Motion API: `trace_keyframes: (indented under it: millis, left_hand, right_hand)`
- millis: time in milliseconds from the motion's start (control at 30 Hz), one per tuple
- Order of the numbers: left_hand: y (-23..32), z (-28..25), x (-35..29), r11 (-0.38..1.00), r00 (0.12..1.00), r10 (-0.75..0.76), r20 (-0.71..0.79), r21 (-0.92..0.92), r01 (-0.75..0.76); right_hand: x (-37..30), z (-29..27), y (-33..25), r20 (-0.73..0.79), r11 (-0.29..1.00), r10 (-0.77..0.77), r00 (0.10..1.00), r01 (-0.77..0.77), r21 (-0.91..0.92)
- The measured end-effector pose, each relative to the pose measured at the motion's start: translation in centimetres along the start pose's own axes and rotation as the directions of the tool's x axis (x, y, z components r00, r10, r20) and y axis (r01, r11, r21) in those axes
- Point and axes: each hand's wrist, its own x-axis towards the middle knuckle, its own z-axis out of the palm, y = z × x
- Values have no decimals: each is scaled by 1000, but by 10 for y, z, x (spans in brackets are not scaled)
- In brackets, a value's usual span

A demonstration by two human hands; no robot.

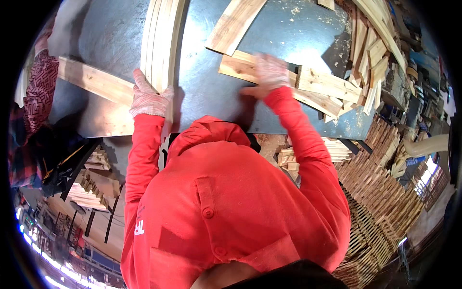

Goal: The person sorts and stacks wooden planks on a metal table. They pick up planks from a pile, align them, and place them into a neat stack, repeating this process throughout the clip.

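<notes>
A bundle of long pale wooden strips (161, 43) runs away from me across the metal table (202, 96). My left hand (150, 98), in a whitish glove, grips its near end, fingers along the left side and thumb on the right. My right hand (272, 72), gloved too, is over a short wooden board (237, 66) on the table's right half. Motion blurs its fingers, so whether they grip the board cannot be told; the thumb points left. Another board (236, 24) lies just beyond, slanting away.
Short boards (327, 84) overlap right of my right hand, near a heap of offcuts (368, 58). A long board (94, 79) lies left. Another person's patterned sleeve (41, 89) shows at the far left. Stacked wood (380, 168) stands on the floor at right.
</notes>
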Motion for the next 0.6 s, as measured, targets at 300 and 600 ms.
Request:
trace_keyframes:
  millis: [300,600]
  left_hand:
    - [-47,15,29,962,979,175,-104,-196,-192]
    - [-20,9,-38,986,972,158,-176,-32,-166]
  right_hand:
    - [11,-6,2,-310,748,-297,903,422,513]
    - [167,-11,-114,-254,784,243,936,-35,620]
